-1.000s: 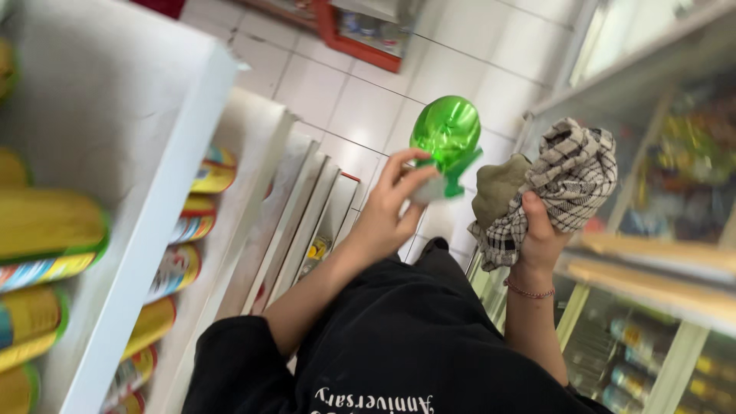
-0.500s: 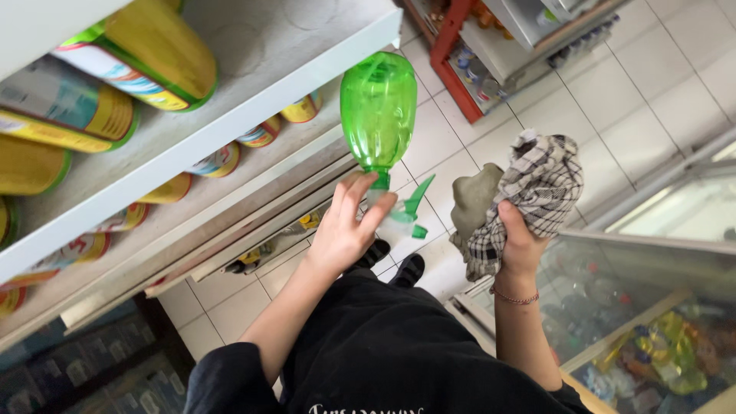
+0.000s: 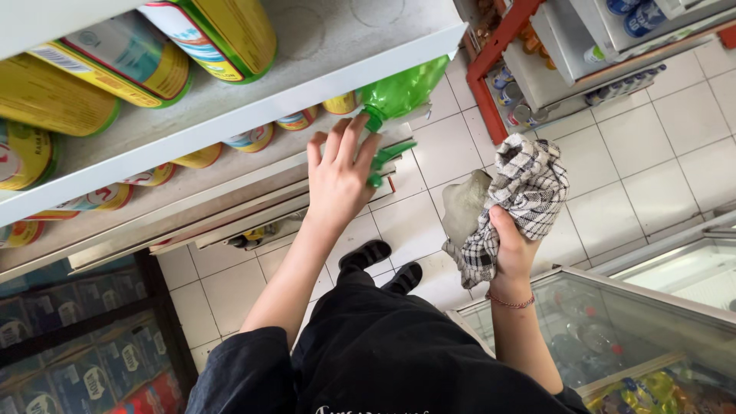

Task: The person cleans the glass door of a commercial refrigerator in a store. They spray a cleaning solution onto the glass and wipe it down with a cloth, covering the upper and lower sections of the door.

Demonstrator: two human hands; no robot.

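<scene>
Left hand [image 3: 339, 175]: fingers spread, resting against neck and trigger of green spray bottle [image 3: 399, 96]; firm grasp not evident. Bottle tilted, body tucked under front edge of white shelf [image 3: 253, 100], translucent plastic, smooth.

Right hand [image 3: 512, 249]: closed around bunched checked cloth [image 3: 521, 195], soft woven fabric, crumpled, grey patch at left.

Risk: loose hold, bottle may slip to tiled floor [image 3: 652, 146]; may knock yellow cans [image 3: 222, 31], glossy cylinders, near shelf edge.
</scene>
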